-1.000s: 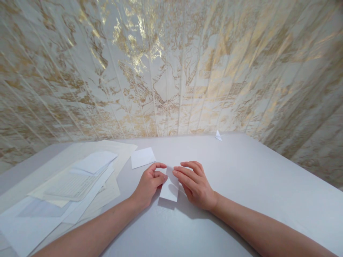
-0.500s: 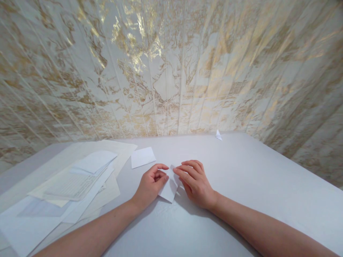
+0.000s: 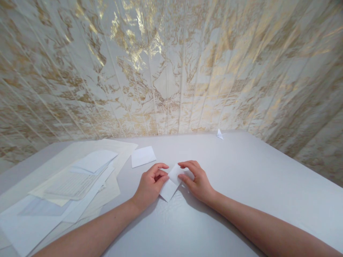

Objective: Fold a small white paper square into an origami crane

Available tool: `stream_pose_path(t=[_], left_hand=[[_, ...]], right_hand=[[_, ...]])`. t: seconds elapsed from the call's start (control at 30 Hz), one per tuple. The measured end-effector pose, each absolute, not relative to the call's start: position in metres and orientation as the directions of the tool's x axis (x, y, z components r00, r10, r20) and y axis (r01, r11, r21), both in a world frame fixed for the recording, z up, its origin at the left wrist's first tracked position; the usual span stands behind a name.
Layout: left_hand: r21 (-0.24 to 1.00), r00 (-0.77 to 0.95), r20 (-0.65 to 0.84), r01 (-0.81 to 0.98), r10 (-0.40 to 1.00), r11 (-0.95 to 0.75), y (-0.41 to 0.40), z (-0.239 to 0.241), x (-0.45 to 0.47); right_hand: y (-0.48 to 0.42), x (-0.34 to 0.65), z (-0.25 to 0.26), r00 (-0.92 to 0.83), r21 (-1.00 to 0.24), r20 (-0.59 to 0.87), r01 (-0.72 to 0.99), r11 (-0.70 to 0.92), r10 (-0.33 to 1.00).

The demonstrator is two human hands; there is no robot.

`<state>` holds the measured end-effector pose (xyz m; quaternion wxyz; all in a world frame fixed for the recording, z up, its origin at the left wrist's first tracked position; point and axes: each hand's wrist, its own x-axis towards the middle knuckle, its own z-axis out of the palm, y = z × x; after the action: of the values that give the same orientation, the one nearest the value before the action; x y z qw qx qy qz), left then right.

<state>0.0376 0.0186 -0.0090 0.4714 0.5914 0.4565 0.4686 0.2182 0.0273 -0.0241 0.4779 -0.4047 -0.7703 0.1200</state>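
Between my hands, low over the white table, is a small folded piece of white paper [image 3: 169,190], set at a slant with a crease across its middle. My left hand [image 3: 150,182] pinches its left edge between thumb and curled fingers. On the other side, my right hand [image 3: 197,181] grips the upper right part with thumb and forefinger; its other fingers are partly hidden behind. Beyond my left hand a white paper rectangle [image 3: 143,156] lies flat on the table.
Loose sheets and envelope-like papers [image 3: 80,182] overlap on the left of the table [image 3: 241,171]. A small folded paper piece [image 3: 220,134] stands near the back edge. Behind the table rises a wall covering [image 3: 166,85] with a gold pattern.
My right thumb and forefinger have closed on the paper's upper right part, where the fingers lay over it before. The upper part now shows as a wider flap. My left hand has barely moved.
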Motion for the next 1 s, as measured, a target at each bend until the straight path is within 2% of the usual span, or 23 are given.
stream_pose_path(t=[0.4,0.7,0.8,1.0], left_hand=[[0.987,0.132,0.111,0.102,0.985,-0.124,0.0173,-0.0037,0.0396],[0.99,0.128,0.102,0.089,0.987,-0.114,0.0174,-0.0042,0.0396],[0.989,0.129,0.107,0.089,0.986,-0.119,0.0183,-0.0059,0.0389],[0.993,0.224,0.075,0.071,0.972,-0.093,0.0179,-0.008,0.0381]], right_hand=[[0.0217,0.2175,-0.02,-0.349,-0.333,0.748,0.54,0.773,0.565],[0.0199,0.2181,-0.0185,-0.389,-0.259,0.769,0.536,0.804,0.508],[0.02,0.2171,-0.0193,-0.374,-0.298,0.77,0.504,0.811,0.516],[0.0237,0.2161,-0.0208,-0.274,-0.515,0.702,0.441,0.735,0.657]])
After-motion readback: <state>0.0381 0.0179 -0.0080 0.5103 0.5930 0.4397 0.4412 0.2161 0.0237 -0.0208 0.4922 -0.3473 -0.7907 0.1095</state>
